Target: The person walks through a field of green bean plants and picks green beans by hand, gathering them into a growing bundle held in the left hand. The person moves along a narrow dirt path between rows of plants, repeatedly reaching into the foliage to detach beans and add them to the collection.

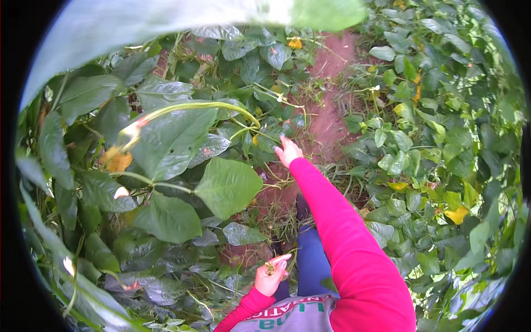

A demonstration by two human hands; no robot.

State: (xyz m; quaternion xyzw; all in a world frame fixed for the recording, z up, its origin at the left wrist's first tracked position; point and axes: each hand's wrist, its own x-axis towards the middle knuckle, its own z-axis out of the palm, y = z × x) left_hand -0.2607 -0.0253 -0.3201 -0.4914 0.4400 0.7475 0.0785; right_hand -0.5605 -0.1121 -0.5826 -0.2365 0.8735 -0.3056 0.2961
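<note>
My right hand (pixel 289 151) reaches forward at the edge of the leafy plants, its fingers apart with nothing seen between them. A thin green stem runs close to its fingertips. Left of that hand, a long pale green pod (pixel 196 106) arches over a broad leaf (pixel 176 138). My left hand (pixel 269 276) is low in front of my body, palm turned up. Its fingers curl around small green-brown plant pieces (pixel 270 268), too small to name exactly. A thin green strand shows beside its fingertips.
A narrow reddish soil path (pixel 332 94) runs between two dense rows of green plants. Yellowed leaves (pixel 457 214) show in the right row. A large blurred leaf (pixel 326 14) hangs close at the top. Below me are my blue-clad leg (pixel 312 260) and grass tufts.
</note>
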